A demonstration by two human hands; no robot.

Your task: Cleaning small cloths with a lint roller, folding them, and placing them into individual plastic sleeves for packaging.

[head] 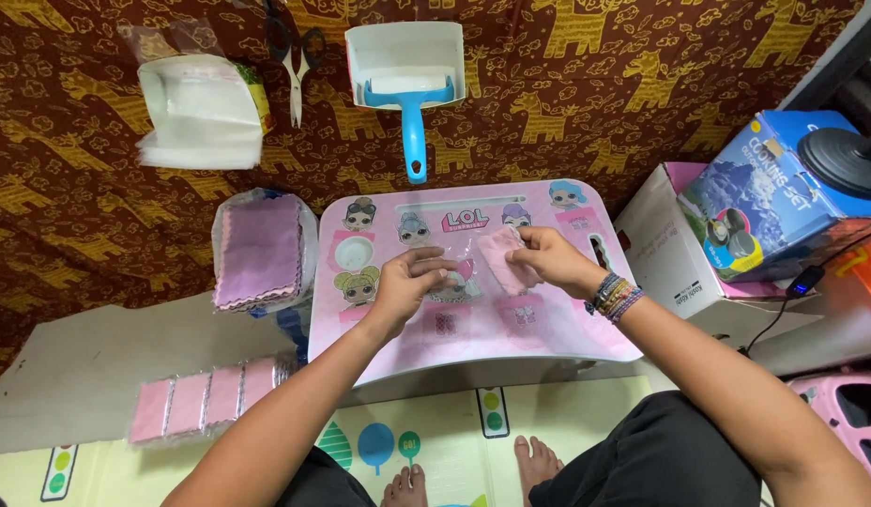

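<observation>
Far left, floor: row of packed pink cloths [206, 402] in clear sleeves, lying side by side on a grey board. Above it, stack of loose pink cloths [259, 253] in an open clear bag, just beside the table's left edge. Top left on the patterned fabric: pile of clear plastic bags [201, 113], scissors [296, 66] next to it, then a white tray with a blue-handled roller [412, 103].

Centre: small pink table [548, 329] with cartoon doll prints. Left hand [409, 284] over the table middle, fingers closed, pinching the edge of a clear plastic sleeve [454, 268]. Right hand [548, 258] just to the right, fingers closed on a folded pink cloth [501, 258], which sits at the sleeve's mouth, touching it. Can't tell how far in it is. Beaded bracelets on the right wrist.

Right: white and pink cardboard box [665, 244] beside the table, blue printed box [773, 192] on top of it, black round object at its far corner.
</observation>
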